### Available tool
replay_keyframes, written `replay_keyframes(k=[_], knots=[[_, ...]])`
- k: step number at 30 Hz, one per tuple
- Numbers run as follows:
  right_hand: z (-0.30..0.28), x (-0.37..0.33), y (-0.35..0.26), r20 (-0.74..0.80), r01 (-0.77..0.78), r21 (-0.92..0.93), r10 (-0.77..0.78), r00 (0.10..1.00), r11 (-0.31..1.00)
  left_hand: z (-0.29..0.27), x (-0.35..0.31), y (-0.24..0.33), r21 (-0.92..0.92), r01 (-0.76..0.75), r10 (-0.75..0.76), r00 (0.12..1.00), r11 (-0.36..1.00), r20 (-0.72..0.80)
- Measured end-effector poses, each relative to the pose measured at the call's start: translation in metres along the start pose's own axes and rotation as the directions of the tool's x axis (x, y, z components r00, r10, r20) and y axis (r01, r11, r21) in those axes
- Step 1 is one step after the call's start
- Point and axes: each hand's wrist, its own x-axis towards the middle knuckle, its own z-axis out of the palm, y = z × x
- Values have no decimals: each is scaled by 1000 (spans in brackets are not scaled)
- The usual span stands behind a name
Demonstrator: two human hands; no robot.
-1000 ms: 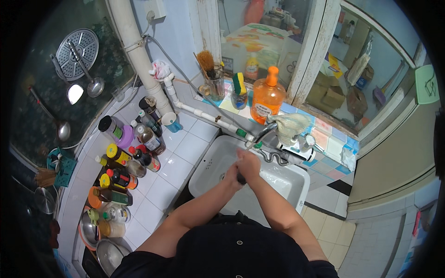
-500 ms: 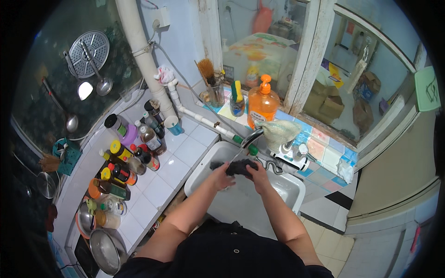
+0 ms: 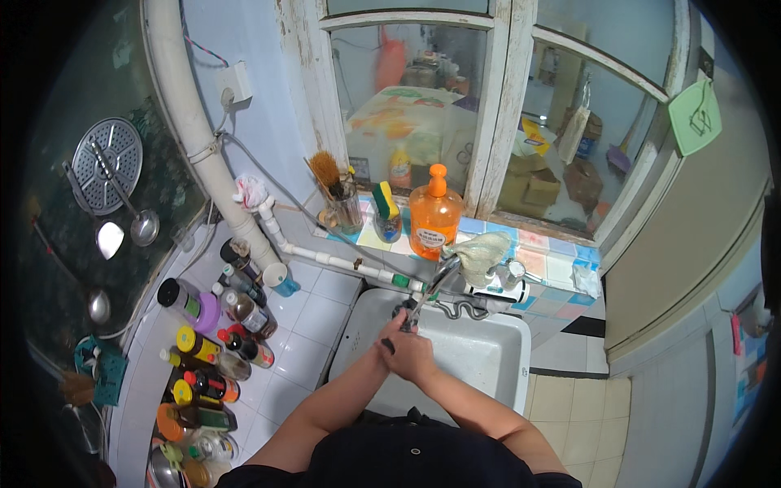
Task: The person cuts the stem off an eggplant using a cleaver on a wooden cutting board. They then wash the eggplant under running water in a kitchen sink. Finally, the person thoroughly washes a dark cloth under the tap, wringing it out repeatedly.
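Over the white sink both my hands meet, closed round a crumpled dark cloth. Only small bits of it show between the fingers and beyond them, so its exact kind cannot be made out. My left hand is at the far side of the bunch, nearest the tap. My right hand lies against it, nearer to me, its back turned up. Just beyond them is the chrome tap spout, with water seeming to run from it.
A pale rag hangs over the tap's body. Behind stand an orange pump bottle, a yellow-green sponge in a glass and a brush in another. Several sauce bottles crowd the tiled counter to the left. A window rises behind.
My hands have come together; before, they were apart with the dark cloth stretched between them. Now it is bunched in them. The view has shifted, tilting up toward the window.
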Motion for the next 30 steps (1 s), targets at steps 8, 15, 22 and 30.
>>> replay_keyframes(k=[8, 15, 22, 30], knots=[[61, 24, 108, -47, -476, 678, 680, 732, 560, 76, -16, 45, -212, 351, -408, 825, 912, -391], [30, 13, 58, 369, -272, 926, 477, 798, -263, 82, -23, 78, -152, 522, -543, 820, 839, -180], [23, 14, 30, -263, -156, 746, 502, 824, 648, 63, -23, 73, -172, 685, -706, 691, 708, -154], [42, 21, 21, -234, -70, 934, 748, 621, 350, 38, 13, 23, -5, 143, -129, 873, 990, -470]])
